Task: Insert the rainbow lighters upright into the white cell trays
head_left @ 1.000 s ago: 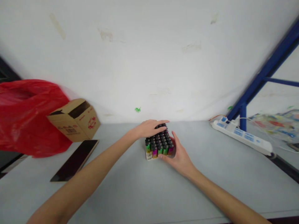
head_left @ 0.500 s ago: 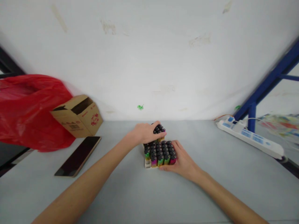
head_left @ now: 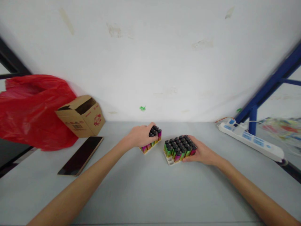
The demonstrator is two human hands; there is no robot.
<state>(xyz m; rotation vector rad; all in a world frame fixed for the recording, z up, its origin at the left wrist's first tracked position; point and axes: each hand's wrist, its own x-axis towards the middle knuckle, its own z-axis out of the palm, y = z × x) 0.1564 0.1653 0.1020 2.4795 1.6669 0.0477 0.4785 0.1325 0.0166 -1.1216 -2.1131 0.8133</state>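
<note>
Two white trays of upright batteries with black tops and green, purple and gold sides stand apart on the grey table. My right hand [head_left: 199, 152] is curled round the right end of the right battery tray [head_left: 171, 161]; its front left corner shows bare slots. My left hand [head_left: 140, 135] reaches over the left battery tray [head_left: 149, 149] from the left, gripping it with the thumb at the near side and the fingers behind. Part of that tray is hidden under the hand.
A phone [head_left: 81, 156] lies on the left, in front of a cardboard box [head_left: 86, 117] with an open top. Behind the box bulges a red plastic bag [head_left: 39, 110]. A white power strip [head_left: 251, 138] lies at the right, beside a blue metal frame [head_left: 261, 91]. A white wall rises behind the table.
The two battery trays, close together before, are now apart. My right hand has moved right with its tray, which has turned at an angle. My left hand has shifted slightly left.
</note>
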